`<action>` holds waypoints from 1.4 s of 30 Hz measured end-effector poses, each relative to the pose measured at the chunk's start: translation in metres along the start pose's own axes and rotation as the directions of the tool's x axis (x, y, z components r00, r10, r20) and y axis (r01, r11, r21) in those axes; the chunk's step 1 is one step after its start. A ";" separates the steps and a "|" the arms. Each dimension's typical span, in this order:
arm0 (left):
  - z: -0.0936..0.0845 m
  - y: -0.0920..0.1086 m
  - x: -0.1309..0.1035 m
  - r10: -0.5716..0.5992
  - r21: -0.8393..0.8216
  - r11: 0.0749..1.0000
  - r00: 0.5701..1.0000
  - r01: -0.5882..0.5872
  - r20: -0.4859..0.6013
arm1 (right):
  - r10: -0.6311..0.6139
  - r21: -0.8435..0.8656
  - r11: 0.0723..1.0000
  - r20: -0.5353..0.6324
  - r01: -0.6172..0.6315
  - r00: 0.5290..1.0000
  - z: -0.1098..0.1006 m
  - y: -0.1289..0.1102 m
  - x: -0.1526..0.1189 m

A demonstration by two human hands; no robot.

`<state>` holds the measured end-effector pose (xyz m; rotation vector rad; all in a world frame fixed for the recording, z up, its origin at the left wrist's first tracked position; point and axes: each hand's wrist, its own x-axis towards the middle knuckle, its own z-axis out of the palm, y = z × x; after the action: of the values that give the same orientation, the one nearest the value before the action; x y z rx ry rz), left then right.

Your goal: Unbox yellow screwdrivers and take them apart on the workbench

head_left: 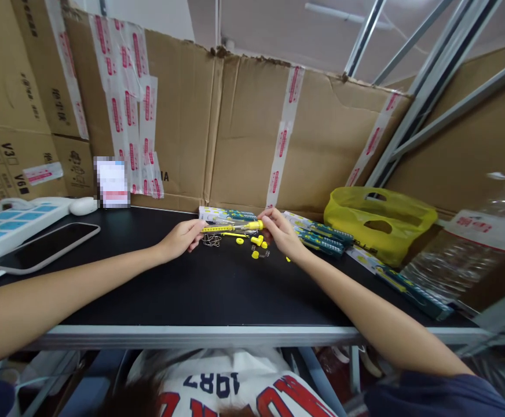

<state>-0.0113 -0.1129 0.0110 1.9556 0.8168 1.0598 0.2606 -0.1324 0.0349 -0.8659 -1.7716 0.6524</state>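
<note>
A yellow and clear pen-like tool [233, 227] is held level between my two hands above the black table. My left hand [183, 238] pinches its left end, and my right hand [281, 231] grips the yellow cap at its right end. Below the tool lie several small yellow parts [258, 241], a thin yellow rod [235, 234] and a dark coiled spring [266, 253]. A tangle of metal springs or clips [211, 240] lies close to my left fingertips.
Long printed packages [317, 236] lie behind and right of my right hand. Further right are a yellow plastic bag [378, 217] and a clear bottle [461, 249]. A phone [46, 248] and a power strip [22, 223] sit at the left. Cardboard walls the table [218, 301] at the back.
</note>
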 end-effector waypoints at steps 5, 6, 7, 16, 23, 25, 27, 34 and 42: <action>0.002 0.005 -0.001 -0.084 -0.059 0.994 0.995 0.087 0.049 | 0.036 0.196 0.980 0.001 -0.035 0.999 0.001 0.007 -0.001; 0.002 0.006 -0.001 -0.097 -0.055 0.994 0.994 0.099 0.047 | 0.045 0.204 0.978 0.003 -0.044 0.999 0.001 0.006 -0.001; 0.002 0.007 -0.002 -0.099 -0.032 0.994 0.994 0.100 0.040 | 0.054 0.205 0.977 0.006 -0.054 0.999 0.002 0.006 -0.001; 0.001 0.018 -0.014 0.156 0.537 0.824 0.983 -0.183 0.095 | 0.100 0.208 0.972 0.071 -0.113 0.992 0.011 0.003 -0.009; -0.001 0.015 -0.010 0.119 0.433 0.886 0.983 -0.168 0.138 | 0.026 0.190 0.981 0.087 -0.042 0.996 0.009 0.001 -0.010; -0.002 0.014 -0.009 0.103 0.405 0.901 0.983 -0.157 0.152 | 0.007 0.175 0.984 0.099 -0.025 0.995 0.009 0.000 -0.010; -0.003 0.013 -0.009 0.111 0.405 0.899 0.980 -0.170 0.166 | -0.018 0.138 0.990 0.119 0.002 0.993 0.008 -0.001 -0.011; -0.004 0.011 -0.006 0.168 0.514 0.832 0.978 -0.207 0.123 | -0.075 0.014 0.997 0.155 0.073 0.985 0.008 -0.006 -0.011; -0.002 0.013 -0.008 0.170 0.554 0.810 0.981 -0.191 0.090 | 0.092 -0.151 0.986 0.120 -0.073 0.989 0.004 0.008 -0.005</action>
<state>-0.0147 -0.1255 0.0201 2.5866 1.0219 0.9527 0.2600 -0.1315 0.0250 -1.0219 -1.9248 0.6490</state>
